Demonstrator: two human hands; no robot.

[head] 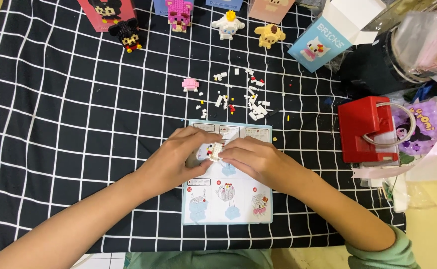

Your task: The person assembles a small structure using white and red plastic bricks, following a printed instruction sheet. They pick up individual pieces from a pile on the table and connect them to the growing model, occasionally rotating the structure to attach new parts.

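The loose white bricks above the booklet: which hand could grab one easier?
Probably the right hand. The loose white bricks lie just beyond its fingers, up and right of the small white build both hands pinch. The left hand sits farther left.

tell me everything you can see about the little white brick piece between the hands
The small white brick assembly looks like hard plastic, built of tiny stacked blocks, mostly white with a hint of red at its left edge. It is pinched between the fingers of the left hand and the right hand, held just above the instruction sheet, which lies flat on the black grid-patterned cloth. Fingers cover much of it, so its full shape cannot be told.
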